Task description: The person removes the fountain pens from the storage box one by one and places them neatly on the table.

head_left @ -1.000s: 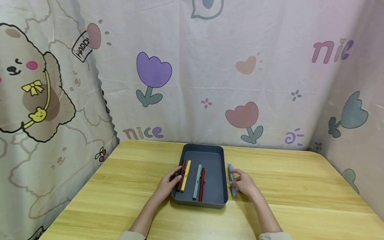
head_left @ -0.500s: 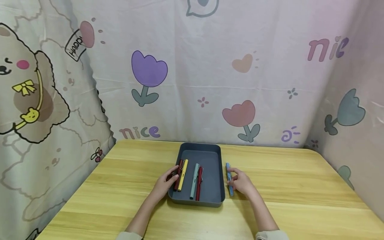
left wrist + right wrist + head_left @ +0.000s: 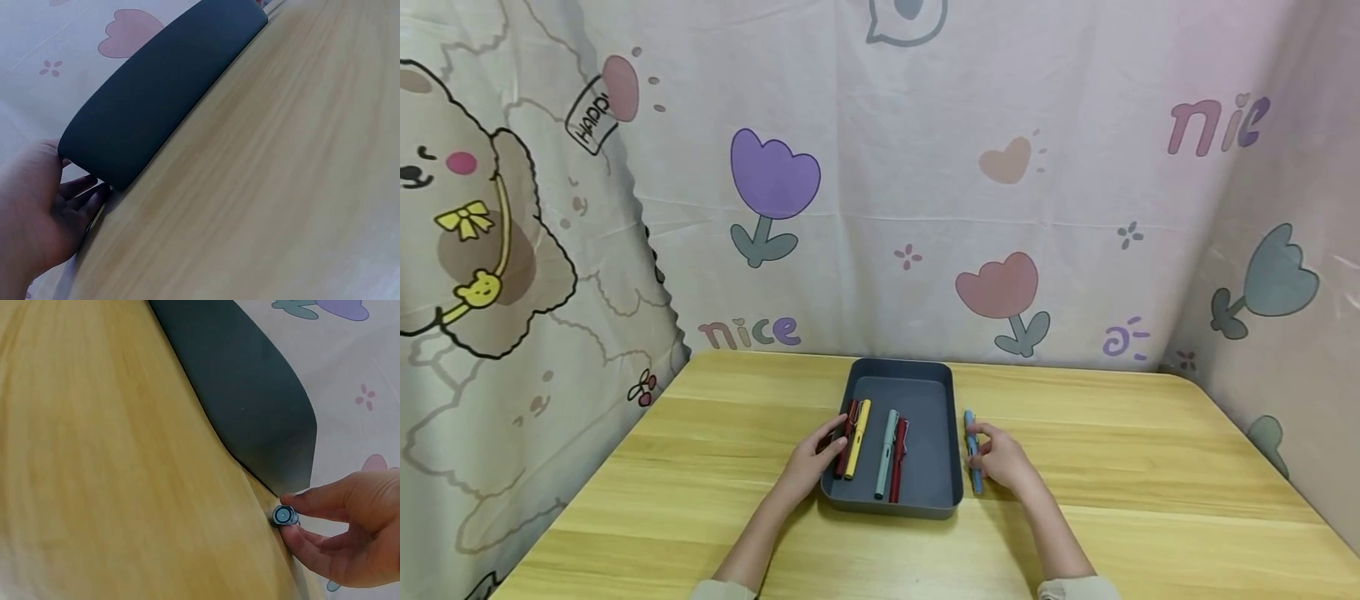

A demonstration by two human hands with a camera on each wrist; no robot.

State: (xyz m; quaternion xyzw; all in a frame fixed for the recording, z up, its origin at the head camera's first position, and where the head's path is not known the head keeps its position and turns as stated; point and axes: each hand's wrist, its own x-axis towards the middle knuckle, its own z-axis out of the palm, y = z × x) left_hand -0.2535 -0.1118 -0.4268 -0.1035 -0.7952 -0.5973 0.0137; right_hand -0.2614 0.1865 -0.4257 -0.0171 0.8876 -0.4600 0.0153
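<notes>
A dark grey tray [image 3: 928, 400] sits on the table with pens in it. My left hand [image 3: 805, 467] grips its left wall, the thumb over the rim and other fingers outside, low against the wall in the left wrist view. Near that hand lie a dark red pen [image 3: 840, 468] and a yellow pen [image 3: 858, 442]. Toward the middle are a teal pen [image 3: 886, 457] and a red pen [image 3: 897, 467], side by side. Right of the tray, my right hand [image 3: 1003, 460] pinches a light blue pen [image 3: 977, 481] between thumb and fingers; its round end faces the right wrist camera.
The wooden table [image 3: 1150, 467] extends to both sides of the tray. A printed curtain [image 3: 865, 167] hangs along its back edge and on the left and right.
The head view has shifted slightly, moving everything a little left in the picture. Both hands, the tray and the pens keep nearly the same places relative to each other.
</notes>
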